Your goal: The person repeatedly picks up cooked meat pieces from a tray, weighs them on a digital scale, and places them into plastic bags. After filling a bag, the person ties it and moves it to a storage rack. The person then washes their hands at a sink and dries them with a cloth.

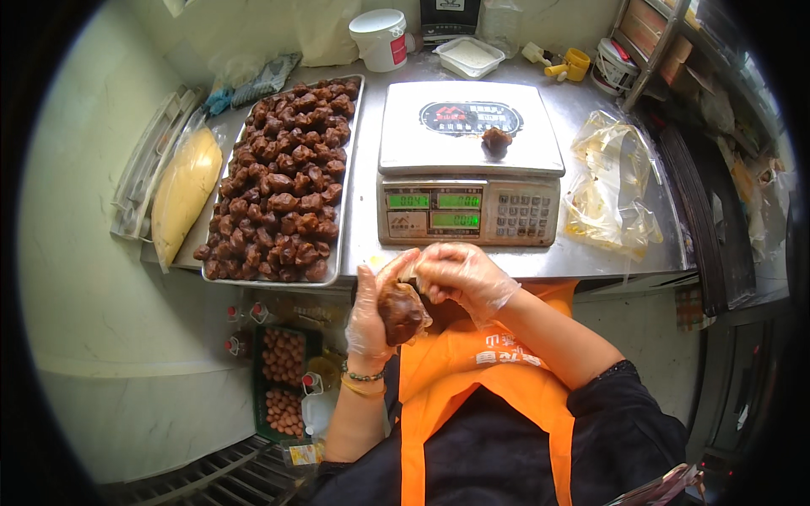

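A large lump of dark brown paste [400,314] rests in my left hand [369,322], which wears a clear plastic glove. My right hand [467,279], gloved too, has its fingers curled together at the left fingertips; whether anything is pinched there is hidden. Just beyond both hands stands a digital scale [468,237] with lit green displays. One small brown paste piece [496,140] sits on the right front part of its steel plate [436,152]. Left of the scale, a metal tray [349,171] is covered with many similar paste pieces [285,183].
A bag of yellow filling [186,190] lies left of the tray. Crumpled plastic bags [610,190] lie right of the scale. At the back stand a white bucket [378,44], a plastic tub of white stuff [469,57] and a yellow cup [576,64]. Below are egg crates [283,386].
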